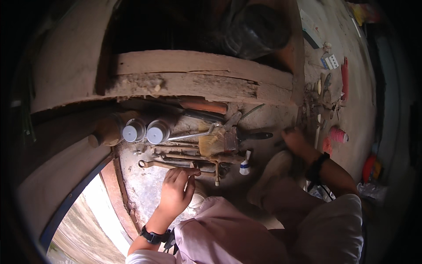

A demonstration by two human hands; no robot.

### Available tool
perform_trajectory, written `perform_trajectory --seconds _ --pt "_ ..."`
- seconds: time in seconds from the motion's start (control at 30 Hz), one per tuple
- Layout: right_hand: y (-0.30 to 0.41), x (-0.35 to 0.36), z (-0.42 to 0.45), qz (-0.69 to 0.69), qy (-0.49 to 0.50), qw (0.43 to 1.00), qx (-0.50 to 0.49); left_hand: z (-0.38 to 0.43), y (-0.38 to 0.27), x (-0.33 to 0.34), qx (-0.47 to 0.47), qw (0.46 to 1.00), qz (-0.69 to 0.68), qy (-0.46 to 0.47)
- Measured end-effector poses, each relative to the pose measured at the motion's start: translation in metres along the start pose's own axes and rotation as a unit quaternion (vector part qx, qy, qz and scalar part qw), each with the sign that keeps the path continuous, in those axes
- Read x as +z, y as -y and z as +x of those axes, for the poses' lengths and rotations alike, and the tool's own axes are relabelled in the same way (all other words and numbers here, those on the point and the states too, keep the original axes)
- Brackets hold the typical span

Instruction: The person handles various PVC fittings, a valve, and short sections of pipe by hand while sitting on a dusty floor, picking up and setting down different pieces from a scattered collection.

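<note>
My left hand [178, 186] hovers beside or over the near end of a row of wrenches; its fingers are bent and I cannot tell whether they touch anything. A ring-end wrench [155, 164] lies just beyond it. Farther off are a wide paintbrush [207, 140] with yellow bristles, a T-shaped metal tool [217, 173] and a small white tube [244, 167] with a blue band. My right hand [295, 140] reaches down at the right, near a pile of dark tools [310, 109]; its fingertips are blurred and in shadow, so its grip is unclear.
Two spray cans [158, 132] with clear caps stand beside a brown bottle [108, 132] at the left. A worn wooden beam [197, 79] runs across the far side. Pink twine on a spool [338, 134] and a red object [345, 79] lie at the right.
</note>
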State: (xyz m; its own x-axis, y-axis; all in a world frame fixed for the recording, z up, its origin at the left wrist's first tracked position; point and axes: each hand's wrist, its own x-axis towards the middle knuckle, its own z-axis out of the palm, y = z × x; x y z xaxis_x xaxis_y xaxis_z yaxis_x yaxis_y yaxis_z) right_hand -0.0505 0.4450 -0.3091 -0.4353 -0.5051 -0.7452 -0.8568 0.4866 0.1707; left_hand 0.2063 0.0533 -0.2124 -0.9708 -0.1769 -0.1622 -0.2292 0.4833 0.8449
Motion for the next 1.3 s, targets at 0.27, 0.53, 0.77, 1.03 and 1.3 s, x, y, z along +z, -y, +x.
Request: perform_trajectory --seconds 0.27,0.53,0.77,1.03,1.3 --pt "-0.026 -0.165 -0.030 0.120 -0.297 0.947 -0.013 -0.007 0.009 0.013 0.001 0.999 0.014 0.029" --pt "-0.068 -0.407 -0.076 0.317 -0.716 0.618 -0.068 -0.001 0.000 0.018 0.033 0.999 -0.005 -0.023" --pt "-0.011 -0.480 -0.038 0.069 -0.648 0.756 -0.061 -0.006 -0.004 0.015 0.056 0.998 0.020 -0.013" --pt "-0.082 -0.342 -0.082 0.164 -0.402 0.900 -0.047 -0.003 -0.015 -0.002 0.020 0.996 0.087 0.000" --pt "-0.154 -0.038 -0.121 0.319 -0.206 0.881 0.284 0.090 -0.055 0.022 0.126 0.984 0.078 0.104"
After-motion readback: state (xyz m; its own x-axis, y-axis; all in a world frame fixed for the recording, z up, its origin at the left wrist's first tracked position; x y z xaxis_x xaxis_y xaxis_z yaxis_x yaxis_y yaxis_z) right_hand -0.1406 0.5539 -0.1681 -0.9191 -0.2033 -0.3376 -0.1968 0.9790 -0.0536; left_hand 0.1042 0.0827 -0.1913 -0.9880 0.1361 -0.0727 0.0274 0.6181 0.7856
